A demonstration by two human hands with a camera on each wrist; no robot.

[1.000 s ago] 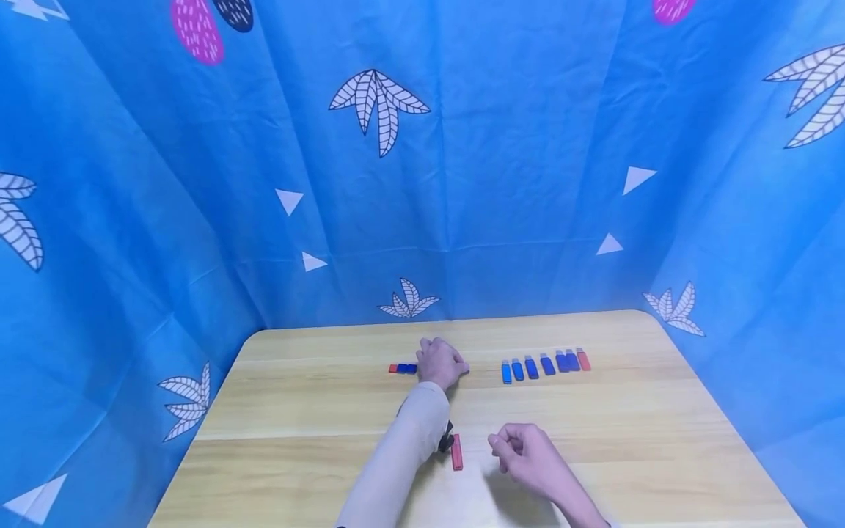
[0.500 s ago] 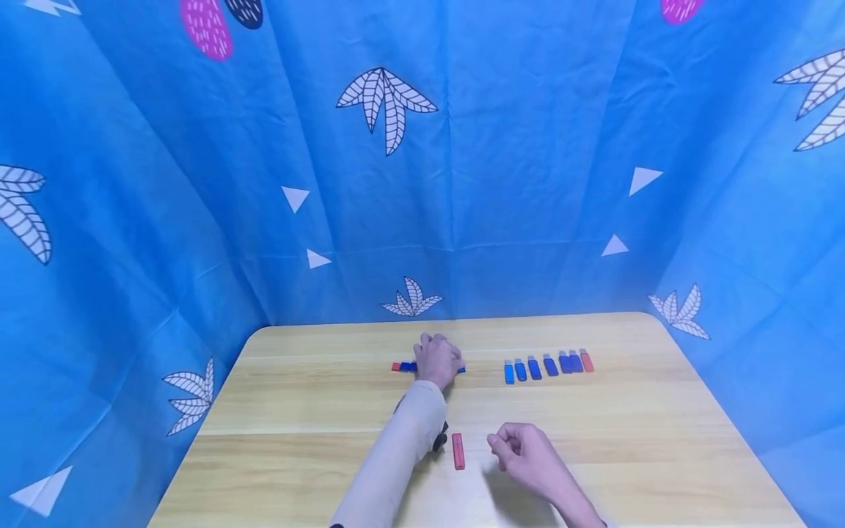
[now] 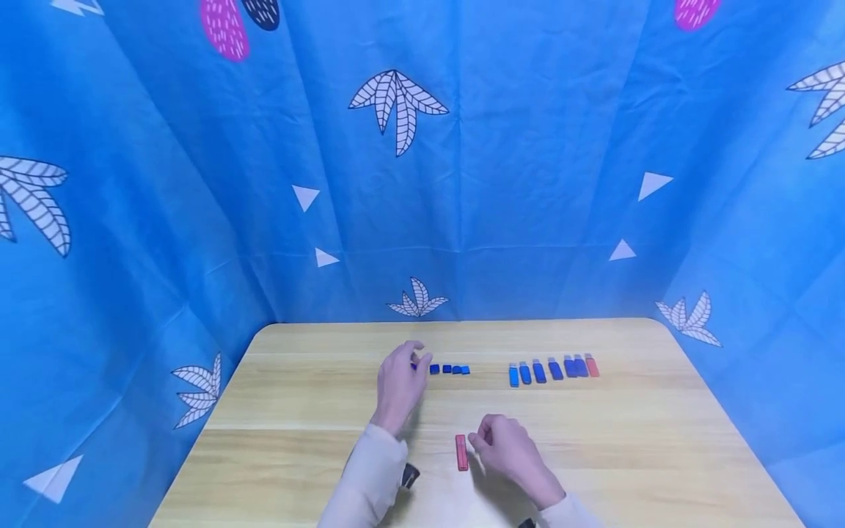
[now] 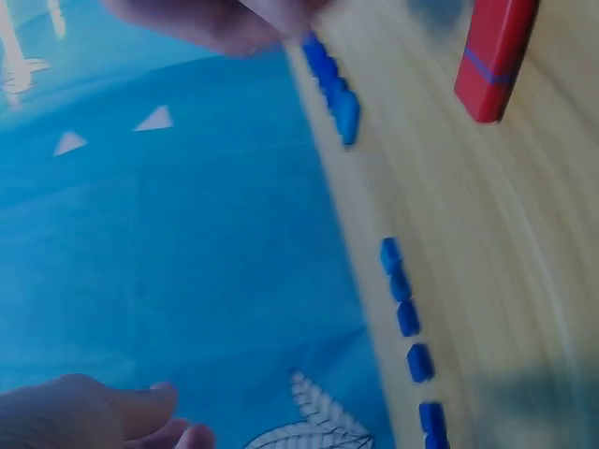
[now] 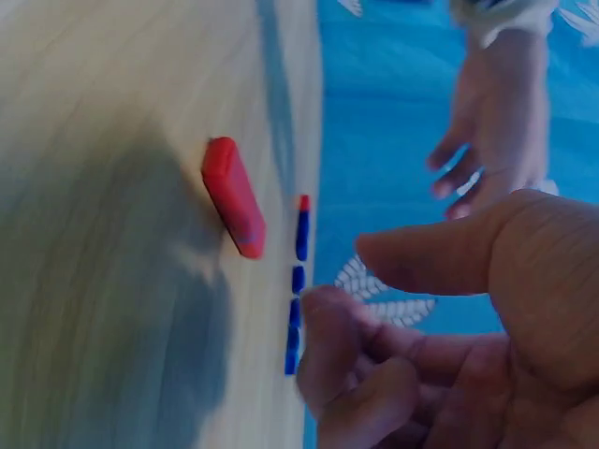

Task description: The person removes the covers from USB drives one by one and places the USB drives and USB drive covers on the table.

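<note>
A red USB stick [image 3: 461, 452] with its cap on lies lengthwise near the front of the wooden table. Just right of it hovers my right hand [image 3: 508, 449]; in the right wrist view thumb and bent fingers stand apart with nothing between them. My left hand [image 3: 399, 385] is raised over the left part of a row of small blue caps [image 3: 457, 369], hiding that end, and holds nothing. The right wrist view shows a red cap [image 5: 304, 202] at the row's far end. To the right, uncapped blue USB sticks [image 3: 539, 371] form another row, ending in a red one [image 3: 591, 366].
Behind the wooden table [image 3: 297, 396] hangs a blue curtain [image 3: 515, 220] printed with leaves and triangles. It also covers both sides. Both rows lie toward the table's back edge.
My left hand has drawn back and left from the cap row, uncovering a light blue cap at its right end. My right hand has moved left toward the red USB stick.
</note>
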